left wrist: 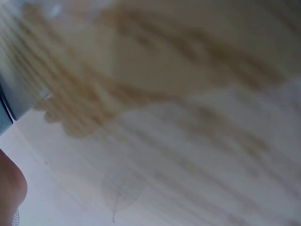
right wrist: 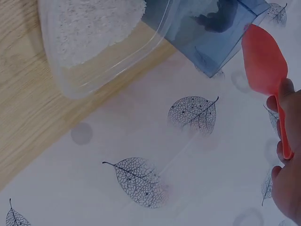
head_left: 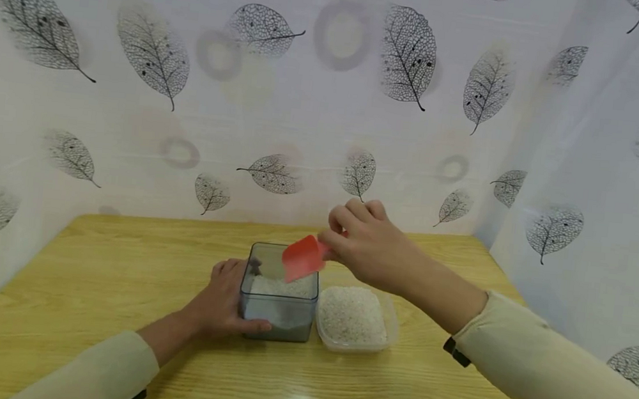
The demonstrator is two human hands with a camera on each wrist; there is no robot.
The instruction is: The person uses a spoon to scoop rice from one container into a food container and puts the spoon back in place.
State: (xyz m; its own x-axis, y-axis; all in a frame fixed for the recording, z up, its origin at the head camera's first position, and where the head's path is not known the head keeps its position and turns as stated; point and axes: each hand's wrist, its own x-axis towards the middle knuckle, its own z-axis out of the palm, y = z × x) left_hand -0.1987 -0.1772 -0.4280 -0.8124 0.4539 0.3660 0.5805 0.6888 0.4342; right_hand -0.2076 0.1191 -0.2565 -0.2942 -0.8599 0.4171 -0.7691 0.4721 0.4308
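My right hand (head_left: pixel 369 246) grips the handle of a red scoop (head_left: pixel 303 259), its blade tilted down over the open top of a grey see-through container (head_left: pixel 279 321). Whether grains lie on the blade cannot be made out. Some white rice (head_left: pixel 288 286) is inside that container. My left hand (head_left: pixel 226 300) holds the container at its left side, thumb across the front wall. Just to the right stands a shallow clear plastic tub (head_left: pixel 394 325) filled with white rice (right wrist: pixel 94 28). From the right wrist, the scoop (right wrist: pixel 264 59) shows beside the container's blue-tinted wall (right wrist: pixel 207 42).
Both containers stand on a wood-grain table (head_left: pixel 117 257). Behind it and at the sides hangs a pale curtain (head_left: pixel 281 112) printed with dark leaves. The left wrist view is mostly blurred, with part of a finger (left wrist: pixel 10 188) at its edge.
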